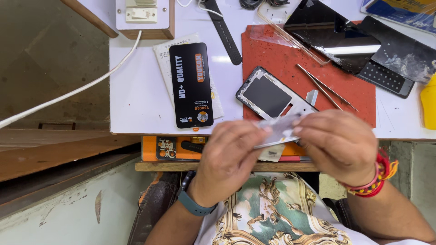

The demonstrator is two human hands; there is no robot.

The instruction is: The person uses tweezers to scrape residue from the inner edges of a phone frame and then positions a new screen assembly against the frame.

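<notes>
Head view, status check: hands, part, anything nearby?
Left hand and right hand both pinch thin silvery strip over table edge. Phone frame lies just beyond on red mat.

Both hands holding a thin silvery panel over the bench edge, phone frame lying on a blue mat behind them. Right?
Not quite: the mat is red, not blue. The head view shows the phone frame lying on it, behind the left hand and right hand, which both hold the thin silvery panel over the bench edge.
</notes>
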